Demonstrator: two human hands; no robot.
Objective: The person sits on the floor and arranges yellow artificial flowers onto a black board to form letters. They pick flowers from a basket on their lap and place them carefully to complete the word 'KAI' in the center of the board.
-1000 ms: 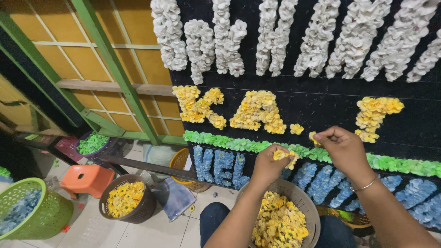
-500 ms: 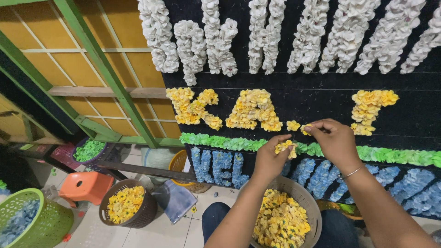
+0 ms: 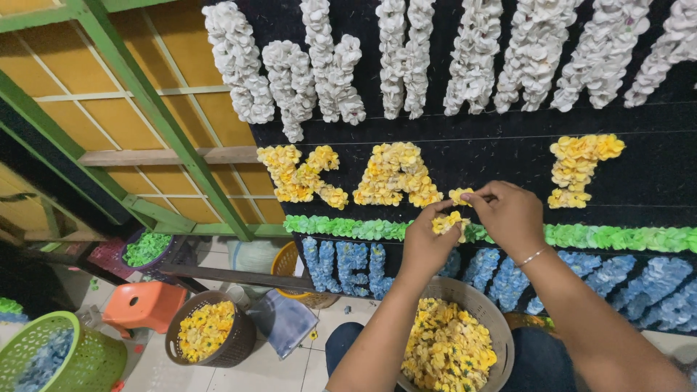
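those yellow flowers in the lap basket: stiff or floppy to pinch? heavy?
Likely soft: the left hand holds a small bunch of yellow flowers in a loose pinch. Probably very light: they lie heaped loose in the basket. Thin ruffled petals look easy to crush; unlikely to roll.

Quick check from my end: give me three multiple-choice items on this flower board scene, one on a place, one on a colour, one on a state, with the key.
1. Where is the basket of yellow flowers nearest the hands?
A. On the person's lap
B. On the orange stool
C. Hung on the green frame

2. What colour is the strip of flowers under the yellow shapes?
A. Red
B. Green
C. White

3. What is the left hand doing?
A. Resting empty
B. Gripping a basket rim
C. Holding yellow flowers

Key: 1 A, it sits between the forearms over the thighs. 2 B, a green band crosses the black board. 3 C, yellow flowers show at its fingertips, beside the right hand.
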